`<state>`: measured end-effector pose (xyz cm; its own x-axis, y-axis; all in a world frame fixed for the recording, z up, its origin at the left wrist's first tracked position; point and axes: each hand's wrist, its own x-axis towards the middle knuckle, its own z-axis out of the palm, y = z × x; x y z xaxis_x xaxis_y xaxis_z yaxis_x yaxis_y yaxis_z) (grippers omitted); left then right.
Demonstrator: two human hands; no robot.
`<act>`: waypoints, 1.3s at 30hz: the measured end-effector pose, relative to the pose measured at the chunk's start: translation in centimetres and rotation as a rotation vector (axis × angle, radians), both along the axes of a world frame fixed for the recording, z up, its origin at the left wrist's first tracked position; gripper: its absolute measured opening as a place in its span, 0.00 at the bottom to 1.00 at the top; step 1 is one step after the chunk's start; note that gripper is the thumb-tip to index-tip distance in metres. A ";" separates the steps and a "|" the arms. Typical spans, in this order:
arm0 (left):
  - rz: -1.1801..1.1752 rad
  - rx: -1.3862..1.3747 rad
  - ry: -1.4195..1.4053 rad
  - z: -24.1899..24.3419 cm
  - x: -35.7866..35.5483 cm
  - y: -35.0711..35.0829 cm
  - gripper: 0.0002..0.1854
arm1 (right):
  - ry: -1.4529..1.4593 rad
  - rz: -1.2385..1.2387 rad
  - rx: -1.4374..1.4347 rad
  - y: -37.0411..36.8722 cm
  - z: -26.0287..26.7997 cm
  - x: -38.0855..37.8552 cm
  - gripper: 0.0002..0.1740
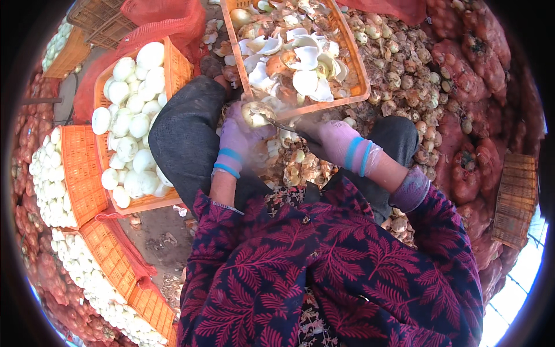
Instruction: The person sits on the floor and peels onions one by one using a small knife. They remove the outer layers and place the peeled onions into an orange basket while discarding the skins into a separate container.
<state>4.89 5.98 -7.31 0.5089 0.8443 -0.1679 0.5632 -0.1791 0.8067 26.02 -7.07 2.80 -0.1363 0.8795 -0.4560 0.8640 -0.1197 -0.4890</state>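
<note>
My left hand (238,130), in a pale purple glove with blue bands, grips an onion (256,114) that still wears some papery skin. The gloved right hand (336,141) is closed around a knife (284,126), its dark handle mostly hidden by my fingers. The blade's tip meets the onion's right side. Just beyond both hands, an orange plastic crate (362,98) holds cut onion layers and loose skins (303,56). Onion skins (303,167) also lie between my knees, below the hands.
To my left stands an orange crate (178,65) heaped with peeled white onions (134,112). More filled crates (82,173) line the far left. Unpeeled onions (403,65) cover the ground at the right, beside red mesh sacks (470,160). An upended crate (516,199) sits at the right rim.
</note>
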 end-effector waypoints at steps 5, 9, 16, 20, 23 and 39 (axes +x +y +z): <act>0.001 0.040 0.039 0.5 1.1 0.2 0.48 | 0.349 -0.190 0.067 0.6 -3.9 0.2 0.20; -0.028 -0.071 -0.055 -0.7 0.5 0.9 0.50 | 0.880 -0.612 -0.436 1.5 0.1 -0.8 0.21; -0.038 -0.311 -0.197 -1.2 -0.2 1.8 0.53 | 0.009 -0.130 0.213 -0.7 -4.3 -1.8 0.34; -0.044 -0.291 -0.195 -0.7 0.0 1.6 0.53 | -0.069 -0.172 0.123 1.4 -4.4 -2.7 0.33; -0.044 -0.276 -0.180 0.3 0.2 1.6 0.52 | 0.141 -0.155 0.384 2.8 -8.8 -2.7 0.30; 0.018 -0.555 -0.771 3.4 -2.0 0.8 0.46 | 0.597 -0.505 0.252 6.8 -5.5 4.1 0.25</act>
